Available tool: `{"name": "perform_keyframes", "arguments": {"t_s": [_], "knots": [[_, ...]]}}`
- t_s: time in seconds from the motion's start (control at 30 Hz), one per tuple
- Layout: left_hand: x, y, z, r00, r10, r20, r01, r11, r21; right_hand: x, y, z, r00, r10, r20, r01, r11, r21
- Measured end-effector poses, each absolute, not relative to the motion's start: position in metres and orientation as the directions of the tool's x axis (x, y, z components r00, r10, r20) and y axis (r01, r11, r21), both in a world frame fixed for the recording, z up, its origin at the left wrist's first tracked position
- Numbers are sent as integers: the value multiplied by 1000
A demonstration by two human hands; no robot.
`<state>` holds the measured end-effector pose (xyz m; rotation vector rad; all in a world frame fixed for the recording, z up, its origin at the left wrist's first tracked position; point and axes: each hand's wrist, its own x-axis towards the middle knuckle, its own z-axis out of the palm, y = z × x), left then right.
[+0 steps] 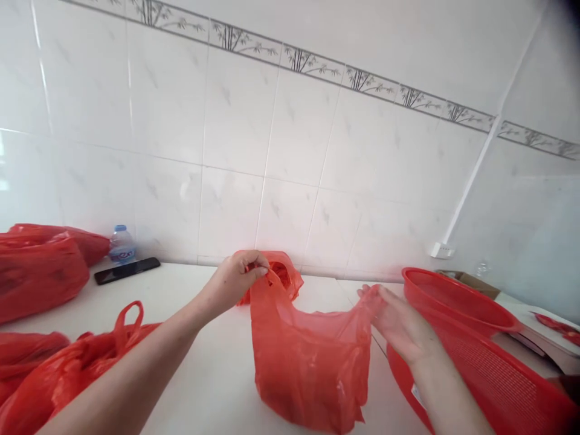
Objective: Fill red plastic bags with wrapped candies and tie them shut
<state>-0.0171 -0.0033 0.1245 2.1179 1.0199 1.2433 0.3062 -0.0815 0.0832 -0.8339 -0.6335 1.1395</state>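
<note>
A thin red plastic bag (312, 368) hangs upright between my two hands over the white table. My left hand (242, 275) pinches its left handle between thumb and fingers. At the bag's right handle is my right hand (399, 320), palm turned inward, its fingers partly behind the film and holding that corner up. The bag's mouth sags between the two handles, and it looks slack. Just behind my left hand, another red plastic bag (290, 275) lies crumpled near the wall.
Red mesh baskets (489, 368) stand beside my right forearm. More red bags (40, 272) are heaped at left, near a water bottle (121, 244) and a black phone (127, 270). A cardboard box (471, 285) sits at the back right, below a wall socket (442, 251).
</note>
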Motion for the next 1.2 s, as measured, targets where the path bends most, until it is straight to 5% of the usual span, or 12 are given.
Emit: {"name": "perform_keyframes", "arguments": {"t_s": [0.13, 0.33, 0.57, 0.77, 0.97, 1.2], "knots": [[-10, -7, 121, 271, 804, 530, 250, -590, 768, 285, -46, 77, 399, 916, 45, -656, 319, -684], [-3, -18, 99, 314, 846, 431, -219, -377, 900, 247, -21, 71, 361, 928, 88, -761, 348, -548], [9, -11, 90, 392, 834, 387, -333, -263, 905, 221, -19, 73, 130, 966, 223, -684, 250, -685], [18, 0, 87, 382, 829, 409, -232, -342, 910, 220, -41, 86, 20, 969, 247, -283, 242, -928], [31, -20, 81, 443, 756, 481, -11, -532, 847, 198, -58, 90, -411, 899, 151, 81, 201, -976], [30, -28, 84, 343, 572, 745, 277, -820, 501, 193, -45, 81, -215, 963, 160, 88, 182, -979]]}}
